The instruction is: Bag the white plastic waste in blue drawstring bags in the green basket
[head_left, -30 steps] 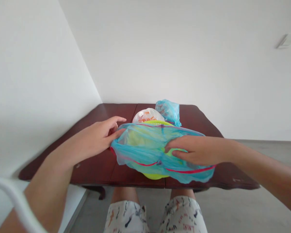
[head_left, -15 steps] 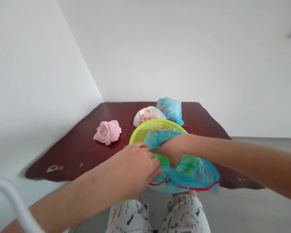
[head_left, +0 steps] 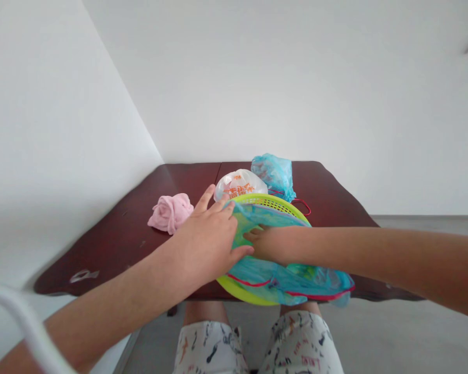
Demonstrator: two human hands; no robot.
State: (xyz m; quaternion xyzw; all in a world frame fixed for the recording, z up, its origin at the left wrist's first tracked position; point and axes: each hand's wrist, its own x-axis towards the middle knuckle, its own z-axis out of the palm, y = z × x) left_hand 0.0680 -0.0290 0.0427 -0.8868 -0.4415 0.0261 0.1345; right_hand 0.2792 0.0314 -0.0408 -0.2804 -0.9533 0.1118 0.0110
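A blue plastic drawstring bag with a red cord along its edge is spread over a yellow-green perforated basket. My left hand rests at the basket's left side against the bag's edge, its fingers spread apart and the thumb pointing right. My right hand reaches into the mouth of the bag from the right. Its visible fingers are stretched out and point left, and nothing shows in them. The bag hides most of the basket's inside.
On the dark red table, a bundled pink cloth lies to the left. Behind the basket sit a white plastic bag with orange print and another blue bag with a red cord. A white strip lies near the left edge.
My left hand has opened from curled fingers to spread ones, moving slightly up and left. My right hand has flattened inside the bag. The bag now covers more of the basket's far side.
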